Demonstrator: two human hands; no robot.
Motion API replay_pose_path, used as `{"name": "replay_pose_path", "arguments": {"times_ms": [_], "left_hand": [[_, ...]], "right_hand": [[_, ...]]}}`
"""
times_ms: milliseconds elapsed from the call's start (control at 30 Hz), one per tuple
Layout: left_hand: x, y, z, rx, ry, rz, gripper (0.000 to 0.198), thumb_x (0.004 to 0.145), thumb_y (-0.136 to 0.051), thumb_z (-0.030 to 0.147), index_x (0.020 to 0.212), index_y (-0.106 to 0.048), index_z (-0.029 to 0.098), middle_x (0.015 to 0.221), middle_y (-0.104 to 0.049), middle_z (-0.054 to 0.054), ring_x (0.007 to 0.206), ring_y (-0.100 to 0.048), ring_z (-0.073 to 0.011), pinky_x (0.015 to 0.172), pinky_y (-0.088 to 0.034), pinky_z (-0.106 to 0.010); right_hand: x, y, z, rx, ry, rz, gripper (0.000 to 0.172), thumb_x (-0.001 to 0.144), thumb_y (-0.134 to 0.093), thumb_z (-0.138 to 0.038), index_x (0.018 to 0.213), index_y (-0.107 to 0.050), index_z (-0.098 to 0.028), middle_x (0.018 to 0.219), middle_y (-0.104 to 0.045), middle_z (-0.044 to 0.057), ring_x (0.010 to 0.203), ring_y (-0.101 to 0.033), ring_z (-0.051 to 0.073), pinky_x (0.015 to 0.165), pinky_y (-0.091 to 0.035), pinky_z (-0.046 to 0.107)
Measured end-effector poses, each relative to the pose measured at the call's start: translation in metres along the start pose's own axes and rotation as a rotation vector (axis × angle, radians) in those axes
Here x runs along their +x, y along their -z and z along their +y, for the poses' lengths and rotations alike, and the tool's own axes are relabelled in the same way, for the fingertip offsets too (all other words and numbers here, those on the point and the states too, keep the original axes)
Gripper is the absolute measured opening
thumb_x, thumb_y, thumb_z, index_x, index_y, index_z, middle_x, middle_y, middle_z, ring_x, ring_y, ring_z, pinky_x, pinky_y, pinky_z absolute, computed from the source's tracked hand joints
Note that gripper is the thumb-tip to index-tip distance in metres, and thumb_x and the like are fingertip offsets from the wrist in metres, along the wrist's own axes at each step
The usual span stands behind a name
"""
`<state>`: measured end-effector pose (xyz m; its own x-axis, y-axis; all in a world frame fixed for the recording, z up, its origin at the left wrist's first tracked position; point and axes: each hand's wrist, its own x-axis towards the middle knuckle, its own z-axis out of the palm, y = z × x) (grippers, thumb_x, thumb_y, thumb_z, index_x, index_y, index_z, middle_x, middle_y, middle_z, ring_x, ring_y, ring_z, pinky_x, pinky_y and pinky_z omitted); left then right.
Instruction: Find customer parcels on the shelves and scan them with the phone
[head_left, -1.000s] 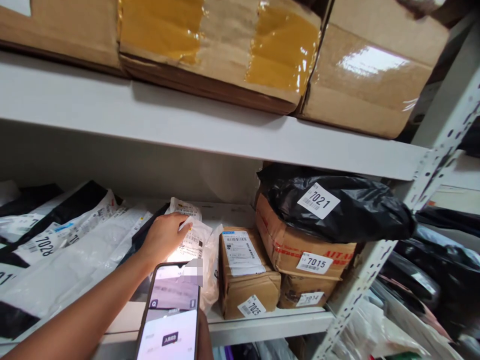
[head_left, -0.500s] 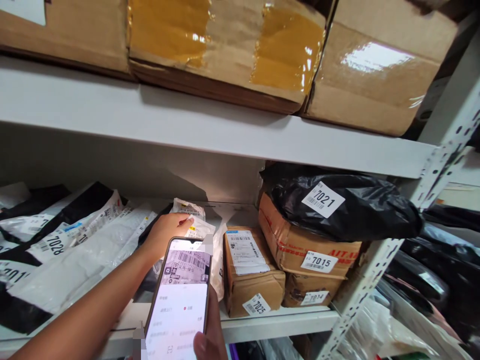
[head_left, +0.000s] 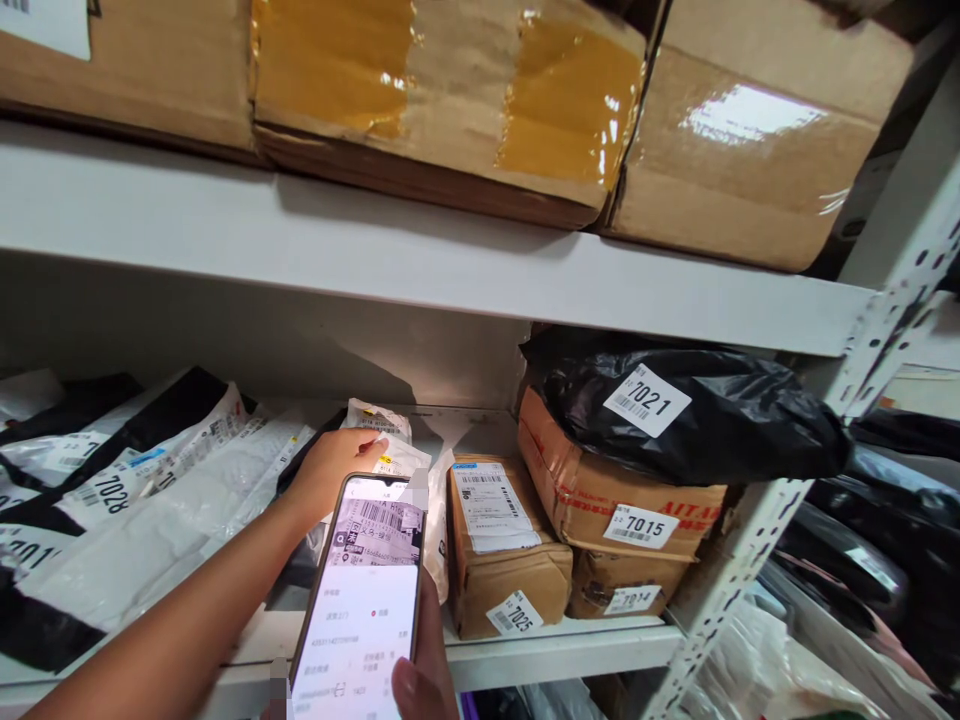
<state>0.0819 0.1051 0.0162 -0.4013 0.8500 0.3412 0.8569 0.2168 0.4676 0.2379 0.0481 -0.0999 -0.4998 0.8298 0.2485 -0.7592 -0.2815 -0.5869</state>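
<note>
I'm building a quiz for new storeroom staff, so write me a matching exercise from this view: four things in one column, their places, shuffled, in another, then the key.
Things
1. phone
2. black bag labelled 7021
3. box labelled 7025
4. left hand

Places
A. lying on top of the box labelled 7015
B. at a white packet
C. in the right hand
D. standing on the shelf, just left of the box labelled 7015

Right pairs
1-C; 2-A; 3-D; 4-B
</note>
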Motion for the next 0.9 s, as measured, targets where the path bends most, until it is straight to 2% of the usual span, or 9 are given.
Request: {"name": "replay_pose_path", "arguments": {"times_ms": [100,200,300,433,467,567,667,767,900], "left_hand": [[-0.002,0.002,0.004,0.038,0.012,-0.034,0.03,0.088,-0.043,0.036,0.062,-0.047,0.02,0.055,-0.048,0.002,0.058,-0.044,-0.015,0.057,-0.026,-0.027],[-0.004,0.004,0.008,0.071,0.015,-0.033,0.032,0.089,-0.042,0.034,0.06,-0.04,0.02,0.055,-0.046,0.002,0.057,-0.042,-0.0144,0.057,-0.025,-0.028],[-0.005,0.003,0.009,0.095,-0.009,-0.012,0.033,0.09,-0.042,0.034,0.06,-0.037,0.02,0.056,-0.046,0.002,0.057,-0.041,-0.014,0.059,-0.025,-0.028],[-0.007,0.001,0.007,0.107,-0.034,0.0,0.03,0.092,-0.041,0.036,0.067,-0.047,0.02,0.065,-0.055,0.0,0.061,-0.044,-0.0147,0.061,-0.028,-0.028],[-0.008,0.001,0.007,0.111,-0.036,0.002,0.03,0.092,-0.04,0.036,0.069,-0.051,0.02,0.067,-0.057,-0.001,0.061,-0.046,-0.0151,0.061,-0.029,-0.028],[-0.009,0.0,0.006,0.074,-0.048,0.032,0.028,0.093,-0.041,0.033,0.094,-0.065,0.02,0.075,-0.064,-0.002,0.068,-0.054,-0.0175,0.066,-0.035,-0.027],[-0.009,-0.003,0.005,0.019,-0.047,0.057,0.04,0.091,-0.044,0.031,0.127,-0.06,0.022,0.08,-0.065,-0.002,0.074,-0.059,-0.0194,0.071,-0.038,-0.028],[-0.007,-0.004,0.005,0.037,-0.034,0.042,0.045,0.09,-0.043,0.031,0.133,-0.056,0.023,0.075,-0.062,-0.001,0.071,-0.059,-0.0201,0.069,-0.038,-0.029],[-0.008,-0.003,0.006,0.049,-0.041,0.029,0.046,0.089,-0.04,0.031,0.132,-0.057,0.024,0.08,-0.064,-0.001,0.076,-0.062,-0.0202,0.072,-0.039,-0.028]], "right_hand": [[-0.003,-0.006,-0.003,0.058,-0.032,-0.092,0.096,0.04,-0.088,-0.058,0.121,-0.049,-0.024,0.112,-0.072,0.014,0.114,-0.062,0.04,0.102,-0.042,0.06],[-0.009,-0.008,-0.012,0.079,-0.145,-0.202,0.106,0.039,-0.091,-0.04,0.129,-0.037,-0.027,0.102,-0.073,0.008,0.106,-0.067,0.04,0.093,-0.047,0.062],[-0.017,-0.008,-0.024,0.012,-0.227,-0.221,0.112,0.042,-0.089,-0.033,0.136,-0.027,-0.028,0.099,-0.073,0.007,0.091,-0.072,0.038,0.087,-0.05,0.059],[-0.023,-0.011,-0.037,-0.052,-0.227,-0.209,0.126,0.053,-0.08,-0.035,0.145,0.004,-0.023,0.092,-0.074,0.007,0.082,-0.074,0.035,0.082,-0.053,0.054],[-0.024,-0.012,-0.037,-0.067,-0.223,-0.2,0.126,0.054,-0.08,-0.036,0.145,0.006,-0.022,0.091,-0.074,0.007,0.081,-0.074,0.035,0.081,-0.053,0.054],[-0.026,-0.013,-0.033,-0.107,-0.209,-0.147,0.123,0.052,-0.08,-0.041,0.146,-0.004,-0.022,0.092,-0.073,0.008,0.08,-0.073,0.035,0.081,-0.054,0.054],[-0.028,-0.01,-0.022,-0.069,-0.184,-0.116,0.116,0.049,-0.08,-0.043,0.143,-0.015,-0.025,0.092,-0.071,0.007,0.078,-0.074,0.036,0.08,-0.055,0.056],[-0.028,-0.003,-0.013,0.018,-0.2,-0.088,0.108,0.047,-0.083,-0.043,0.137,-0.027,-0.029,0.095,-0.071,0.005,0.088,-0.072,0.037,0.083,-0.054,0.058],[-0.027,0.008,-0.006,-0.06,-0.239,0.009,0.082,0.052,-0.084,-0.051,0.122,-0.049,-0.025,0.095,-0.074,0.005,0.103,-0.069,0.035,0.096,-0.049,0.054]]}}
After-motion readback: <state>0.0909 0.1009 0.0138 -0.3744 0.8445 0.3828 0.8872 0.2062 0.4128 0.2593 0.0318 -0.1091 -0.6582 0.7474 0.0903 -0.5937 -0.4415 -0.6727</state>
